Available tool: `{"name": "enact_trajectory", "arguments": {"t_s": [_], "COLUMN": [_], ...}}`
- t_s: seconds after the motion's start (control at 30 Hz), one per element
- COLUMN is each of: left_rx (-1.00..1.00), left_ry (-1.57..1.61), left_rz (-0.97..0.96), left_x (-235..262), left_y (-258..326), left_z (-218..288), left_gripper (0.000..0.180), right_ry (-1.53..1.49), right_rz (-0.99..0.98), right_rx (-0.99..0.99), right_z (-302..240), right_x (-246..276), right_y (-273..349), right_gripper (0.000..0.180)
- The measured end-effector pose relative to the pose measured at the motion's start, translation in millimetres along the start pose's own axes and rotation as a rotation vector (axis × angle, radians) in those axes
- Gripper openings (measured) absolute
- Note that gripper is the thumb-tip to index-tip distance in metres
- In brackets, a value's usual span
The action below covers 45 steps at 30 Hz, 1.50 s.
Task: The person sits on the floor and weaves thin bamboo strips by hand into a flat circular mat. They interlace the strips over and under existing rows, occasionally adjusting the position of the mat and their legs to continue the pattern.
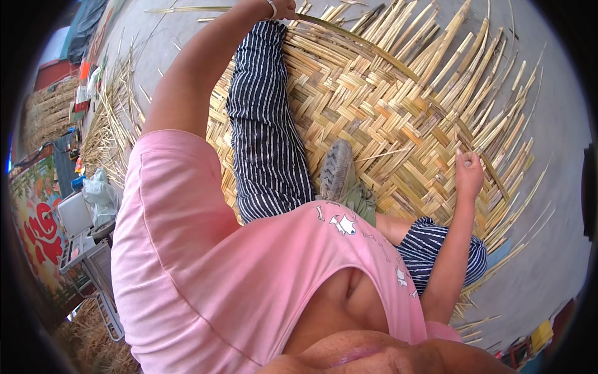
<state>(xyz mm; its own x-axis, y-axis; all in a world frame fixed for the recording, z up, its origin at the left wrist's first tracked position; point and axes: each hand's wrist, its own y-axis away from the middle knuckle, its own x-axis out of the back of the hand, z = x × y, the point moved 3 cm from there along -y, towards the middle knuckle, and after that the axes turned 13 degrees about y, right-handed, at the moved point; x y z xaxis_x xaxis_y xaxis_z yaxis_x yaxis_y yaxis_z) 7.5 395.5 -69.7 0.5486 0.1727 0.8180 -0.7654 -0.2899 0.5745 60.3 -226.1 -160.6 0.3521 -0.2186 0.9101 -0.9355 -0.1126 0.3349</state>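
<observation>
Straw-coloured, the woven mat (398,134) is lying on the grey floor (564,206); the left hand (283,9) is grasping a greenish strip (398,64), while the right hand (469,173) is holding its fingers curled near the mat, any grip unclear. Guiding the strip flat and taut should be helping.

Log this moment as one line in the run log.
left hand: holding long green strip | right hand: at right side of woven mat, grip unclear | strip ends: unwoven, fanning outward

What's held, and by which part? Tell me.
Left hand: a long greenish strip, at its end or partway, unclear. Right hand: cannot be told.
</observation>
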Motion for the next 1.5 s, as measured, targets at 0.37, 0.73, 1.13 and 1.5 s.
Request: {"name": "enact_trajectory", "arguments": {"t_s": [0.37, 0.73, 1.13, 1.5], "left_rx": [-0.092, -0.329, 0.344, 0.032], "left_ry": [0.143, -0.092, 0.026, -0.158], "left_rz": [0.098, 0.211, 0.177, 0.262], "left_x": [-66, -124, -86, -103], "left_y": [-43, -98, -44, -45], "left_z": [-35, -80, 61, -32], "left_gripper": [0.045, 0.030, 0.030, 0.025], "right_ry": [0.035, 0.004, 0.021, 0.020], "right_rz": [0.032, 0.047, 0.029, 0.048], "right_rx": [0.000, 0.028, -0.005, 0.043], "right_z": [-2, -2, -1, 0], "right_x": [2, 0, 3, -1], "right_y": [4, 1, 6, -4], "right_gripper": [0.039, 0.041, 0.038, 0.039]}}
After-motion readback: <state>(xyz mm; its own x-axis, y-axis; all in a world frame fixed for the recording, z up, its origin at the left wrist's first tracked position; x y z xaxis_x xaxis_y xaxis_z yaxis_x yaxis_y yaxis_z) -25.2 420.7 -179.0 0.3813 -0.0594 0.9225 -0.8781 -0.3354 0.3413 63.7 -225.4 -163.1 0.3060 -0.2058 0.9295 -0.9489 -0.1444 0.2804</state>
